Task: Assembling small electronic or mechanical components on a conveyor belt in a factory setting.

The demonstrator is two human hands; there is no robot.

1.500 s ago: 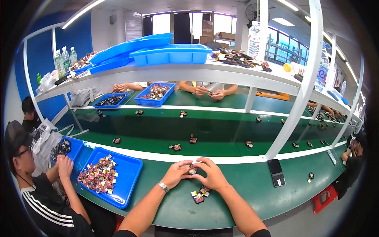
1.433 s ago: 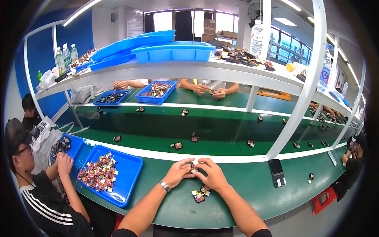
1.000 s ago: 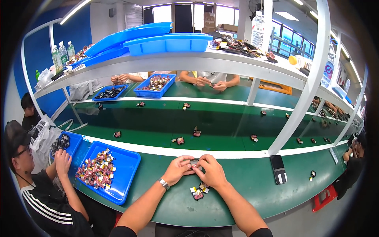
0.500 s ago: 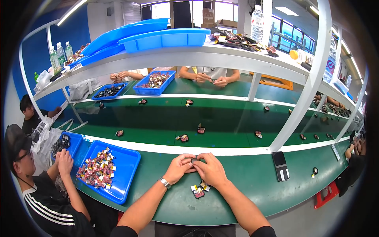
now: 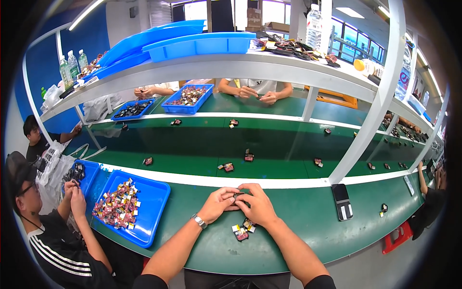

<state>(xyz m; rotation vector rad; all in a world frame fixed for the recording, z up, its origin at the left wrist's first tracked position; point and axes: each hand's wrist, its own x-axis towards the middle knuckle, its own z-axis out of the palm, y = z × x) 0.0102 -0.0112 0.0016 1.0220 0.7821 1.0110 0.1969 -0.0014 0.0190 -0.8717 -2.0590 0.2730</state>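
Close together over the near strip of green table, my left hand [image 5: 218, 206] and my right hand [image 5: 258, 206] pinch a small dark part [image 5: 237, 195] between their fingertips. Fingers cover most of it, so its exact kind does not show. A metal-banded watch sits on my left wrist. Just below my hands, a few small red circuit boards with white and yellow pieces [image 5: 240, 233] lie on the table, partly beside my right wrist.
A blue tray [image 5: 161, 212] of similar boards stands at left, beside a co-worker. Boards [image 5: 226, 167] ride the green conveyor [image 5: 192, 144] beyond a white rail. A black case [image 5: 342, 202] lies to the right, near a white upright [image 5: 368, 111]. An overhead shelf [image 5: 202, 70] holds trays and bottles.
The boards on the conveyor have shifted slightly to the right. My fingers have moved a little around the dark part, which stays in the same place.
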